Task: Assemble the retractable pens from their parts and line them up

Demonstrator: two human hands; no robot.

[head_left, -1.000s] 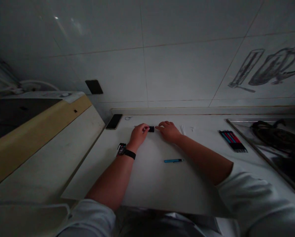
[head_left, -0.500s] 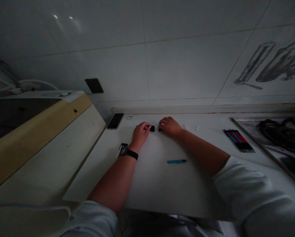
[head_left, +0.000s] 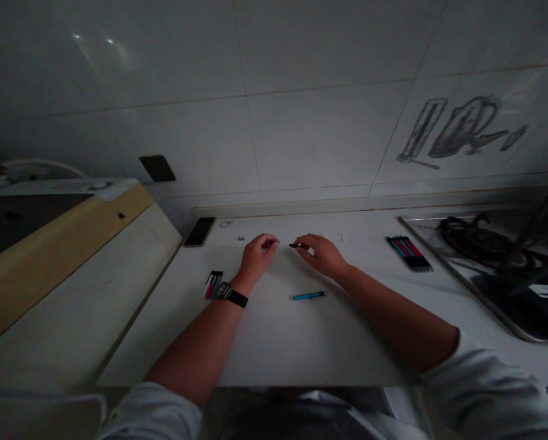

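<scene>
- Fingertips (head_left: 304, 247) of your right hand (head_left: 323, 255) are pinched together on a small black piece (head_left: 295, 245). Its dark end sticks out toward your other hand, just above the white counter (head_left: 274, 342).
- Fingers (head_left: 268, 242) of your left hand (head_left: 257, 255) are curled inward with the tips drawn together. The light is too dim to tell whether anything sits between them.
- Your two hands face each other near the back of the counter, close but not touching, and the small black piece lies in the gap between them.
- Your left wrist carries a dark watch (head_left: 230, 293). Just beside it, on the outer side, lies a small bunch of pens (head_left: 212, 284) with red and dark barrels.
- A blue pen (head_left: 309, 296) lies alone on the counter, nearer to you than your right hand.
- Small white bits (head_left: 323, 233) lie just behind your right hand, toward the wall.
- A dark phone (head_left: 199, 231) lies flat at the counter's back left corner.
- A row of pens (head_left: 409, 253) with red, blue and dark barrels lies side by side to the right, well apart from your right hand.
- A gas stove (head_left: 485, 244) with a dark burner grate takes up the far right.
- White wall tiles (head_left: 329, 134) rise behind the counter, and one carries a dark sketch-like print (head_left: 457, 125).
</scene>
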